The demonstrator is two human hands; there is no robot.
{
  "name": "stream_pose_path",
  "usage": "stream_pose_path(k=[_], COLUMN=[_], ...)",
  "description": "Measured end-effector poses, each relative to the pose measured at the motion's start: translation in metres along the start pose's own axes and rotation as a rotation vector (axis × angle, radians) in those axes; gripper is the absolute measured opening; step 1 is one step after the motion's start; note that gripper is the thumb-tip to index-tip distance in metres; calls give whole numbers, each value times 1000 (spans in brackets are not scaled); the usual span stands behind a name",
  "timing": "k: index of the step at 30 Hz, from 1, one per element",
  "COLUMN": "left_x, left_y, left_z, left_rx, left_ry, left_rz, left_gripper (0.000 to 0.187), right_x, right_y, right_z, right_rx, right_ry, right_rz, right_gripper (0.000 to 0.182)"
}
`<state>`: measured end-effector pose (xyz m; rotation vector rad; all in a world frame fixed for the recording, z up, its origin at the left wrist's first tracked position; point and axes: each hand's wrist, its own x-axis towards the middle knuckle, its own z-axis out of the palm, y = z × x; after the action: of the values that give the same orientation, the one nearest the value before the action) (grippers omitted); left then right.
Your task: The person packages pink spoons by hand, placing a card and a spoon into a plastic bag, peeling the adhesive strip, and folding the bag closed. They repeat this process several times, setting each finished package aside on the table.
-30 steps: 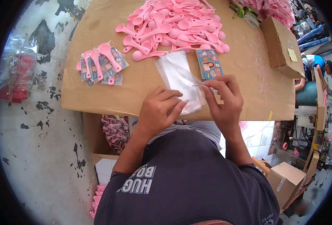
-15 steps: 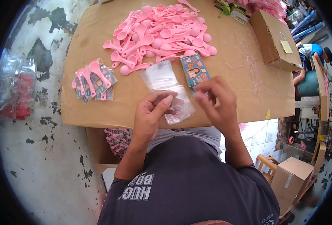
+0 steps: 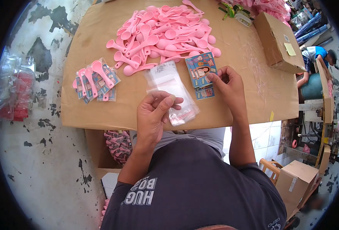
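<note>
Clear plastic bags (image 3: 176, 88) lie stacked at the table's front middle. My left hand (image 3: 156, 111) is over their left edge, thumb and fingers pressed together; what they hold, if anything, is too small to name. To the right, my right hand (image 3: 227, 82) pinches the edge of a blue printed card (image 3: 202, 69), lifted over other such cards (image 3: 205, 93). Behind them is a big heap of pink spoons (image 3: 165, 34). At the left, several clear packets with a pink spoon (image 3: 101, 74) and a blue card in each lie overlapping.
An open cardboard box (image 3: 278, 42) stands at the table's right edge. A small clear container (image 3: 243, 19) is at the back. Another person (image 3: 317, 53) bends over a green drum (image 3: 314, 87) at the far right. Plastic bags (image 3: 23, 88) lie at the far left.
My right hand has moved from beside the bags to the cards and now grips one. My left hand stays near the bags, which now lie flatter.
</note>
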<state>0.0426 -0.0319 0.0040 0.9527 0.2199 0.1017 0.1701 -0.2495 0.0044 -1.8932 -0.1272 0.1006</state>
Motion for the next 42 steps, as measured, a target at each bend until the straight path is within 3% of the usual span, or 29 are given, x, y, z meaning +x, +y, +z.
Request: stream_pose_path(k=[5,7,11,17,28,30,34,36,42], left_x=[0,-1,3,5,3,2,0,-1,0], left_y=[11,13,1,10,3,3,-3,-5,-5], left_z=[9,7,-9,7,23,27,26,32,37], left_rx=[-90,-110,-108,-148,-175,-185,-124,-143,-158], left_ry=[59,89,70,112,82,32,-38,-18,64], left_rz=[-11,-21,54,75,68,48,2,35,153], left_gripper=[24,26,24,23,24,25,26,26,27], right_x=[-2,-14,-45,-86,-96,-95,-88,-86,-86], right_y=[-2,-13,-20,-34,-37,-35,-34,-38,-24], right_z=[-3,0,1,12,27,23,15,11,8], right_rx=[-9,37,132,279,459,375,343,480,516], right_ry=[27,190,108,-232,-172,-334,-408,-353,-375], right_rz=[-69,-176,-234,-43,83,62,36,217,164], right_gripper=[22,19,18,16,15,18,20,19,17])
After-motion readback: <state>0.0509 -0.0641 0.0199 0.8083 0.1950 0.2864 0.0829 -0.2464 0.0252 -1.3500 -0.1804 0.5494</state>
